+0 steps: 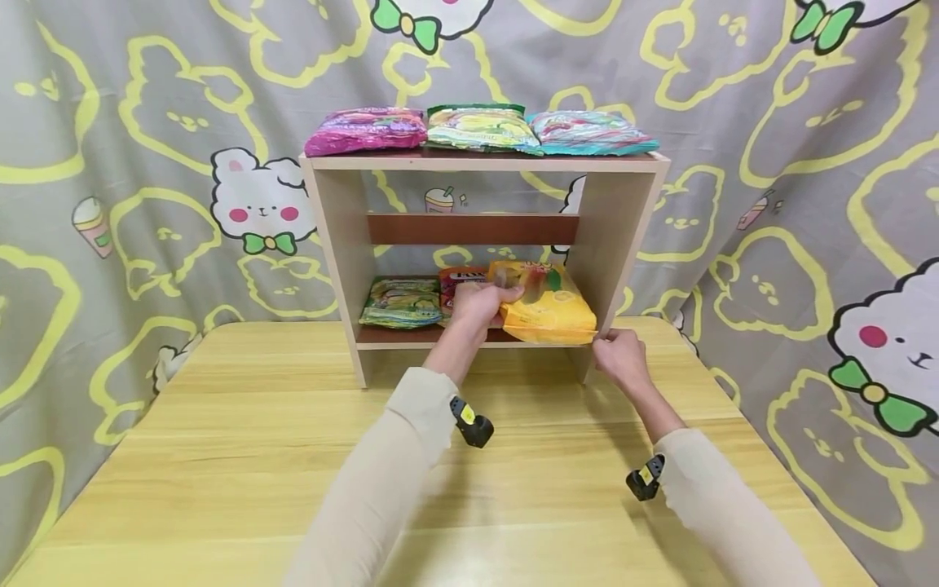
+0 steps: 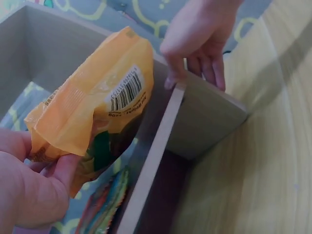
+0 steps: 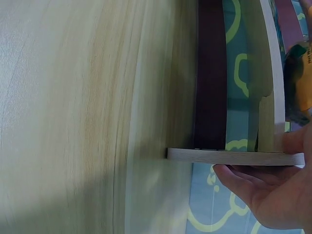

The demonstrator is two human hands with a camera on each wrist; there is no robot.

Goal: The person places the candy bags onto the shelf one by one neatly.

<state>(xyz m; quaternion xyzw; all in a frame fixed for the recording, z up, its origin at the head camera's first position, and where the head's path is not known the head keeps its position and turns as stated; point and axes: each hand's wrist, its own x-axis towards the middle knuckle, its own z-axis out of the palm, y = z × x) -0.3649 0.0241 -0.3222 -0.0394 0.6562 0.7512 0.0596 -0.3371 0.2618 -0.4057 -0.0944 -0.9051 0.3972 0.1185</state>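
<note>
A yellow-orange snack bag [image 1: 548,310] with a fruit picture is tilted at the right end of the lower shelf. My left hand [image 1: 480,306] pinches its left end between thumb and fingers; the left wrist view shows a barcode on the bag [image 2: 117,97]. At the front edge of the rack's right side panel [image 3: 234,157], my right hand [image 1: 622,356] holds on, thumb on the inner side and fingers on the outer side. The small wooden rack [image 1: 330,244] stands on the table. Behind my left hand, a red-and-purple bag [image 1: 456,281] is partly hidden.
A green candy bag [image 1: 402,302] lies at the left of the lower shelf. On the top board are a purple bag [image 1: 367,130], a green-and-yellow bag [image 1: 480,128] and a teal-and-red bag [image 1: 590,132]. A patterned curtain [image 1: 161,122] hangs behind the wooden table [image 1: 242,456].
</note>
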